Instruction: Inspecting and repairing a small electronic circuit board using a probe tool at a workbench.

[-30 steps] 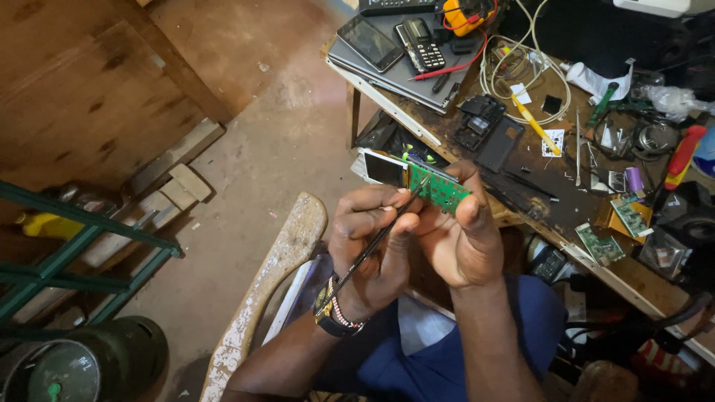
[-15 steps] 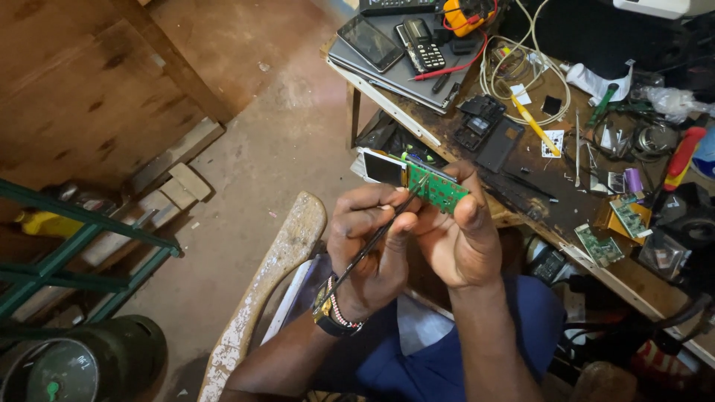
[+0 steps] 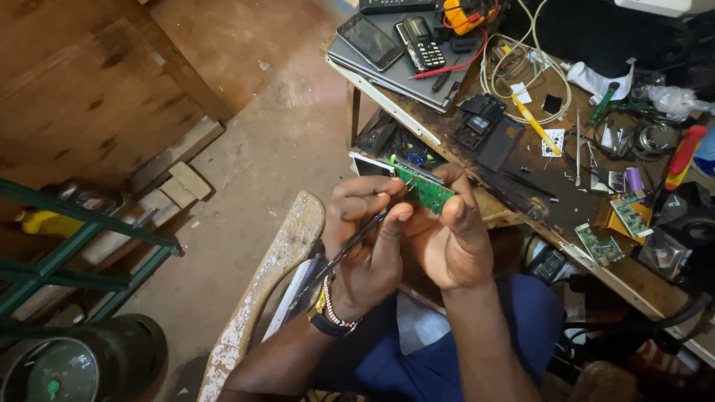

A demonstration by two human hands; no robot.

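Two hands meet in front of you, over your lap, and both are busy with one small green circuit board (image 3: 424,190). Your right hand (image 3: 450,238) has its fingers curled shut around the board: the thumb lies along its near edge and the fingertips (image 3: 456,179) come over the far edge, so the green face tilts up toward you. A white and silver part (image 3: 370,164) juts out past the board's end, just beyond your left fingertips; you cannot tell from here whether it is joined to the board.

Your left hand (image 3: 369,238) is closed in a pinch on a thin dark metal tool (image 3: 348,249). The tool's tip sits right at your left fingertips, at the board's near edge, and its shaft runs back under the palm toward the beaded bracelet and dark wristwatch (image 3: 331,316) on that wrist. The two thumbs lie side by side and look to be touching.

Beyond your fingers stands a scuffed dark wooden workbench (image 3: 536,186). On it, farthest from your hands, lies a flat grey laptop (image 3: 406,71) with a black touchscreen phone (image 3: 370,41) and a black keypad phone (image 3: 419,43) on top. Nearer your right fingertips sits an opened black phone shell (image 3: 491,134), with a yellow-handled tool (image 3: 535,125) just past it and a coil of white cable (image 3: 521,71) behind.
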